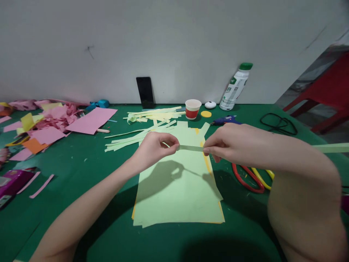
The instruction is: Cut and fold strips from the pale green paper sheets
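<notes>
A narrow pale green paper strip (pixel 191 148) is stretched level between my two hands, above a stack of light green paper sheets (pixel 177 203). My left hand (pixel 160 145) pinches one end between thumb and forefinger. My right hand (pixel 218 143) pinches the strip on the other side, and a green length of paper (pixel 331 147) shows beyond my right forearm. Orange paper edges peek out from under the green sheets. Past my hands lie several cut green strips (pixel 128 141) and a bundle of pale yellow-green strips (pixel 160 114).
Scissors with red and yellow handles (pixel 249 178) lie right of the stack. Behind stand a paper cup (pixel 192 110), a glue gun (pixel 226 120), a tilted bottle (pixel 235 87) and a phone (pixel 145 92) against the wall. Pink paper scraps (pixel 51 123) and a purple device (pixel 16 182) sit left.
</notes>
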`<state>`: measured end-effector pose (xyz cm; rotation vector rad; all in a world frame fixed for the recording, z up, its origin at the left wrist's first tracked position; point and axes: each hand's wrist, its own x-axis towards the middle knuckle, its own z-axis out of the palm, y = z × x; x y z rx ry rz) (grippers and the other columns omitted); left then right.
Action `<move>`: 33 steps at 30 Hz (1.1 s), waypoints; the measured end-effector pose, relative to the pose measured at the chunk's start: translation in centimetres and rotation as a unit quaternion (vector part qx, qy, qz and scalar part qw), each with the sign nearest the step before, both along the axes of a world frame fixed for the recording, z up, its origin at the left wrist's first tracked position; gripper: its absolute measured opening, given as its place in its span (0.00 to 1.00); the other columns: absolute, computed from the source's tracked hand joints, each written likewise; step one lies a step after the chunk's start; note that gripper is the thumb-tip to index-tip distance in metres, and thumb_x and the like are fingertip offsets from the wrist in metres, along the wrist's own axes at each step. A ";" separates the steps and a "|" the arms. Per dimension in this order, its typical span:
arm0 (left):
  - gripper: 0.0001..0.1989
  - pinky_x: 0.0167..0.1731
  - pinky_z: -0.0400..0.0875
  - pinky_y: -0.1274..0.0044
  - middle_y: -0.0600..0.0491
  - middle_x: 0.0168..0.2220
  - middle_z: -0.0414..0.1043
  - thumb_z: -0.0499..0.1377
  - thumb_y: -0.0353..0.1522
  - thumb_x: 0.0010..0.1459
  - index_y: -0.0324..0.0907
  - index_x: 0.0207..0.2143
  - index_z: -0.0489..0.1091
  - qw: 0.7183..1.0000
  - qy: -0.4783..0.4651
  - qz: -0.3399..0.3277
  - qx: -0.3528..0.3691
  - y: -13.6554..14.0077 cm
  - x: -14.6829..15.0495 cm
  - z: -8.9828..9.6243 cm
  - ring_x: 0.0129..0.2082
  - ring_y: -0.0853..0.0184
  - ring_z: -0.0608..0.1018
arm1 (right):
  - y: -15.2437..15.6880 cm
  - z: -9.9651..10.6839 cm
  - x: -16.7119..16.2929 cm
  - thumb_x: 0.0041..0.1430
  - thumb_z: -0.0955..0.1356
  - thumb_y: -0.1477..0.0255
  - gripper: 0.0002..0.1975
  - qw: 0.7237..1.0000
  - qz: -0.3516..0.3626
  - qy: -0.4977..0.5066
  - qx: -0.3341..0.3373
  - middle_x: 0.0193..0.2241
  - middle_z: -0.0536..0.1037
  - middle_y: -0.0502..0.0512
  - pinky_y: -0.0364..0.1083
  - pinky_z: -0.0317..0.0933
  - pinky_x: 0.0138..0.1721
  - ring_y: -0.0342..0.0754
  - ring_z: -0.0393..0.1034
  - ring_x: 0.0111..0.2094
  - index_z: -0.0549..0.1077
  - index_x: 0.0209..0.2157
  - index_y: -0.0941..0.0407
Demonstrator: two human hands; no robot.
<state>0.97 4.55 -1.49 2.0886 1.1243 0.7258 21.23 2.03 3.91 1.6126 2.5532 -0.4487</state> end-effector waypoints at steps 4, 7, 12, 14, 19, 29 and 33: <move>0.07 0.27 0.70 0.79 0.53 0.26 0.74 0.55 0.31 0.50 0.38 0.25 0.70 1.000 0.016 0.017 0.021 0.9 -0.7 -0.3 0.24 0.71 0.74 | 0.0 0.3 0.6 0.54 0.59 0.63 0.19 1.000 -0.010 -0.021 -0.016 0.14 0.49 0.46 0.44 0.37 0.19 0.39 0.42 0.16 0.53 0.14 0.56; 0.07 0.29 0.70 0.79 0.53 0.27 0.74 0.55 0.31 0.51 0.38 0.26 0.70 0.998 0.009 0.046 0.044 1.3 -0.9 -0.3 0.27 0.70 0.75 | -0.1 0.3 0.7 0.54 0.58 0.63 0.19 0.999 -0.013 -0.031 -0.018 0.14 0.49 0.47 0.44 0.38 0.18 0.39 0.42 0.15 0.53 0.14 0.56; 0.08 0.29 0.70 0.81 0.52 0.34 0.74 0.54 0.33 0.54 0.39 0.32 0.70 0.999 -0.024 -0.029 0.028 -0.5 0.3 0.3 0.31 0.71 0.75 | -0.1 -0.1 0.1 0.55 0.59 0.64 0.18 1.000 0.002 0.003 -0.029 0.14 0.52 0.47 0.44 0.38 0.18 0.39 0.44 0.15 0.58 0.15 0.56; 0.08 0.27 0.69 0.82 0.53 0.32 0.74 0.54 0.33 0.54 0.40 0.32 0.71 0.998 -0.014 -0.056 0.032 -1.6 0.9 0.5 0.30 0.71 0.74 | -0.2 -0.2 -0.2 0.55 0.58 0.64 0.17 0.999 0.009 0.008 -0.034 0.14 0.53 0.47 0.44 0.38 0.18 0.39 0.45 0.15 0.58 0.15 0.56; 0.07 0.26 0.67 0.83 0.55 0.29 0.74 0.53 0.30 0.56 0.40 0.31 0.71 0.995 -0.012 -0.074 0.063 -2.8 1.5 0.5 0.26 0.74 0.72 | -0.5 -0.2 -0.9 0.54 0.58 0.67 0.15 1.000 0.030 0.000 -0.004 0.14 0.59 0.47 0.43 0.41 0.18 0.39 0.49 0.15 0.63 0.17 0.56; 0.07 0.22 0.65 0.83 0.56 0.27 0.74 0.53 0.27 0.54 0.40 0.29 0.71 0.996 0.006 -0.042 0.081 -2.8 1.4 0.7 0.24 0.74 0.71 | 0.0 -0.6 -1.3 0.54 0.59 0.64 0.16 0.999 0.047 0.018 -0.011 0.15 0.59 0.48 0.42 0.40 0.19 0.39 0.49 0.17 0.64 0.17 0.56; 0.06 0.23 0.65 0.83 0.56 0.26 0.74 0.54 0.26 0.52 0.39 0.27 0.71 0.995 0.014 -0.017 0.094 -2.5 1.0 0.9 0.24 0.73 0.72 | 0.0 -0.2 -0.6 0.54 0.58 0.64 0.17 0.999 0.029 0.001 -0.036 0.14 0.51 0.46 0.42 0.39 0.18 0.39 0.44 0.16 0.59 0.16 0.56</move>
